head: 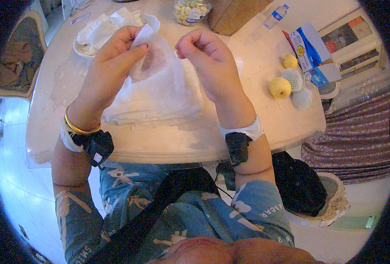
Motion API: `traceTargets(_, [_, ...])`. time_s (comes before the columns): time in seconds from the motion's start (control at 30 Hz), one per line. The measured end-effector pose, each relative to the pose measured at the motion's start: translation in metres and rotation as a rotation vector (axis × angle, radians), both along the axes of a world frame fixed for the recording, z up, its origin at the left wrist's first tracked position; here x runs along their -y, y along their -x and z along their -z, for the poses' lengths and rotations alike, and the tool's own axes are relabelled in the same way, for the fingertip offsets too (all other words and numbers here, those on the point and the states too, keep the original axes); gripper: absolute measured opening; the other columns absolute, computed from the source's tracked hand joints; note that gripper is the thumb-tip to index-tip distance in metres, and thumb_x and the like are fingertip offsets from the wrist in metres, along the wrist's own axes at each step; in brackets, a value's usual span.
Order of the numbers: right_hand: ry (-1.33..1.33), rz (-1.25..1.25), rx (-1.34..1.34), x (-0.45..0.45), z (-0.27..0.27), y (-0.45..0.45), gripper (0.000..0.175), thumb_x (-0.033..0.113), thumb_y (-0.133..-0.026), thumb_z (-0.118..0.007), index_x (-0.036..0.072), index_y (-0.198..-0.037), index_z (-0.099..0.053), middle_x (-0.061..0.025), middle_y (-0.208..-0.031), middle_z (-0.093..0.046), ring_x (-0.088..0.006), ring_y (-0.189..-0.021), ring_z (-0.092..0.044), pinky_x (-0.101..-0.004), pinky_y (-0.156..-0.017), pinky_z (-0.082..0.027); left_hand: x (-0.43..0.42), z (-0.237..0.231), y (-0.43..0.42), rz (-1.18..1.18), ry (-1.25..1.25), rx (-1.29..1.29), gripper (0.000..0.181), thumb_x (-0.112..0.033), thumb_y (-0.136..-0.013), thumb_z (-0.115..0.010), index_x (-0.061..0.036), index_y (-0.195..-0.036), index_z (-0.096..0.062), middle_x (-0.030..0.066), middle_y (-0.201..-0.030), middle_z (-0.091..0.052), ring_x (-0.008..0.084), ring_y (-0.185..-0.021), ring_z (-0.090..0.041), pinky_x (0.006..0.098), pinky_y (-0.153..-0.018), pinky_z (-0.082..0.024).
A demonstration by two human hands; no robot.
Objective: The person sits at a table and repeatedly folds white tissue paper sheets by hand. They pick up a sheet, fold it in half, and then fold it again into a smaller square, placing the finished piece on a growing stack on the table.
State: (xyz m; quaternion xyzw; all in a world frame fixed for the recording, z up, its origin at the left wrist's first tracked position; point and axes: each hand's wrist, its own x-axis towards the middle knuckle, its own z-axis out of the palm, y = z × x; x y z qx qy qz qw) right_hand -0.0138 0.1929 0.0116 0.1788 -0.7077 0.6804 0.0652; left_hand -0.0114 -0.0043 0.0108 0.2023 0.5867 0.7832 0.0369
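My left hand (124,54) pinches a thin white translucent sheet (157,61), perhaps fabric or paper, between thumb and fingers. The sheet is raised and partly folded over, and a skin-toned patch shows through it. To its right, my right hand (206,56) is curled with thumb and fingertips together, and I see nothing in them. Below both hands, a flat stack of similar white sheets (152,105) lies on the table. Beyond my left hand, a white bowl (81,51) holds a heap of crumpled white sheets (99,31).
On the pale table (168,142) stand a jar of pale pieces (191,11), a brown box (234,15) and a water bottle (275,16). At right are a yellow pear (280,87), foam-netted fruit (292,79) and a blue-white carton (308,46). Chairs (20,56) flank the table.
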Motion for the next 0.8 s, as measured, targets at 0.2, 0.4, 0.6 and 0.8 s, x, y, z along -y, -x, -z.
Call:
traceTargets(0.2, [-0.118,0.055,-0.050,0.013,0.001,-0.008,0.017,0.020,-0.083,-0.066,0.003,-0.084,-0.059,-0.0021,-0.075,-0.060,-0.0111,-0.068,-0.055,-0.0255,-0.063,-0.046,-0.006,0.004,-0.002,-0.039,0.056,-0.050,0.026,-0.014,-0.092,-0.053,-0.0008,-0.114,-0.049,0.0045,-0.096,-0.060,0.0091,-0.088,-0.056,0.0232,-0.080,-0.046])
traceTargets(0.4, [0.104,0.094,-0.072,-0.002,0.004,0.001,0.015,0.017,-0.088,-0.060,0.005,-0.095,-0.055,-0.0028,-0.083,-0.060,-0.0128,-0.071,-0.057,-0.0256,-0.062,-0.046,-0.004,0.003,0.001,-0.110,0.097,0.001,0.019,-0.015,-0.091,-0.057,-0.0043,-0.105,-0.051,0.0025,-0.086,-0.061,0.0095,-0.077,-0.058,0.0250,-0.073,-0.048])
traceTargets(0.6, [0.461,0.119,0.008,0.003,-0.001,0.001,0.006,0.009,-0.091,-0.051,0.007,-0.097,-0.053,-0.0030,-0.083,-0.059,-0.0134,-0.068,-0.057,-0.0258,-0.058,-0.045,-0.001,0.010,0.004,0.069,-0.090,0.075,0.011,-0.013,-0.089,-0.058,-0.0086,-0.095,-0.050,0.0022,-0.090,-0.059,0.0090,-0.079,-0.057,0.0247,-0.072,-0.049])
traceTargets(0.8, [-0.315,0.311,-0.507,0.011,-0.005,-0.014,0.006,0.009,-0.087,-0.056,0.005,-0.090,-0.054,-0.0106,-0.073,-0.058,-0.0182,-0.061,-0.056,-0.0296,-0.055,-0.045,-0.008,-0.009,-0.017,0.185,-0.134,0.223,0.027,-0.014,-0.088,-0.058,-0.0069,-0.112,-0.051,0.0021,-0.101,-0.057,0.0090,-0.086,-0.056,0.0231,-0.072,-0.048])
